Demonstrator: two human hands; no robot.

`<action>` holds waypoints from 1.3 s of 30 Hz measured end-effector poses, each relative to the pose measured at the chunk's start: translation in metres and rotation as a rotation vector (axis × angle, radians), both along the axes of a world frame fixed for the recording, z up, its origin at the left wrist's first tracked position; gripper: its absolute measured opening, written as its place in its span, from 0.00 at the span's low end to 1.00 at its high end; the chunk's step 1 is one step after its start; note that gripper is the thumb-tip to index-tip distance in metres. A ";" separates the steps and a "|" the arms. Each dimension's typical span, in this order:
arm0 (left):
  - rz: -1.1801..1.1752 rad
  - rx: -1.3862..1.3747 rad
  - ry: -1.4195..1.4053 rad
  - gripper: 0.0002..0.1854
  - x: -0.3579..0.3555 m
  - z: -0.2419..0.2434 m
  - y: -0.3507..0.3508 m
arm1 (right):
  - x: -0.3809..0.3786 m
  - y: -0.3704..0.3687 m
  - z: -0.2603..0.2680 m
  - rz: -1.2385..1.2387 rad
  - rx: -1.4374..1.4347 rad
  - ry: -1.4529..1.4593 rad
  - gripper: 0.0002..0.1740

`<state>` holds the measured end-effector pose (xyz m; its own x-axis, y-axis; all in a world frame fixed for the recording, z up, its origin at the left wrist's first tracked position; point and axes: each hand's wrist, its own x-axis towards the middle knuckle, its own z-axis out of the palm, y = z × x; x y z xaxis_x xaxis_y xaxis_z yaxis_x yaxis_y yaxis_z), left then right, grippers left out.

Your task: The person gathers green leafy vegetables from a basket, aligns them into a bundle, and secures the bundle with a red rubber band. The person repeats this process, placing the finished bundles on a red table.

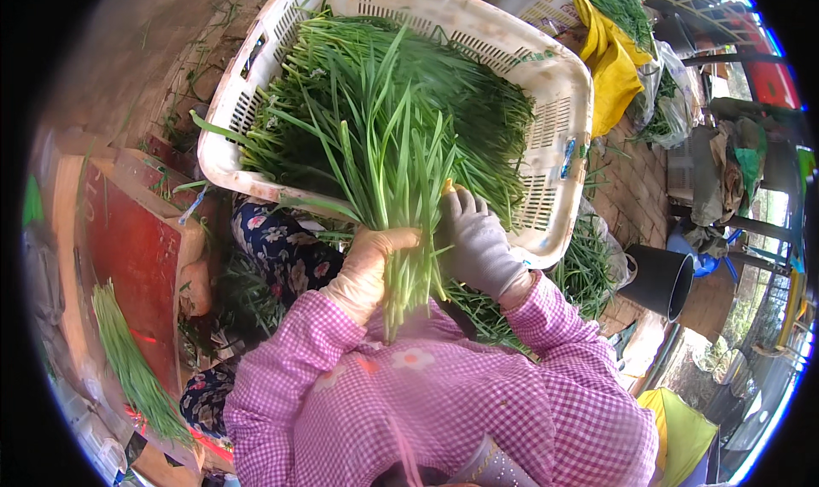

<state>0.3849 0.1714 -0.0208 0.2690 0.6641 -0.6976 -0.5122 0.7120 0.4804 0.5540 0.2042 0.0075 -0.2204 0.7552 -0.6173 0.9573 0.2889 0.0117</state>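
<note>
A bunch of leafy green stalks, which look like garlic chives (400, 186), stands upright before my chest, pale stem ends down. My left hand (371, 266), in a thin pale glove, is closed around the stems, its thumb across the front. On the bunch's right side rests my right hand (473, 237), in a grey knit glove with a yellow fingertip; whether its fingers grip any stalks cannot be told. Just beyond both hands sits a white slotted plastic crate (556, 128), with many more of the same greens (473, 96) lying in it.
A red board or box top (134, 250) is at the left, with another bunch of greens (137, 365) at its lower edge. Loose greens (582, 263) lie right of my hands, near a black bucket (659, 282). A yellow cloth (608, 64) hangs beyond the crate.
</note>
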 end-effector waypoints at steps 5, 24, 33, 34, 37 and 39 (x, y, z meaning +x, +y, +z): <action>-0.026 -0.040 -0.181 0.14 -0.016 0.013 -0.004 | 0.021 0.011 -0.010 -0.220 -0.127 0.395 0.57; 0.320 0.085 -0.352 0.28 -0.128 0.019 -0.057 | 0.107 0.048 -0.137 0.009 -0.254 0.143 0.43; 0.691 0.310 -0.248 0.23 -0.185 -0.019 -0.099 | 0.039 0.054 -0.015 0.273 0.404 0.036 0.26; 0.658 0.302 -0.225 0.24 -0.190 -0.027 -0.102 | 0.022 0.052 0.005 0.292 0.545 0.351 0.26; 0.548 0.261 -0.113 0.29 -0.193 -0.050 -0.112 | -0.055 0.039 0.041 0.355 0.552 1.053 0.26; 0.580 0.305 -0.262 0.31 -0.183 -0.068 -0.118 | -0.106 0.017 0.048 0.664 0.547 1.109 0.35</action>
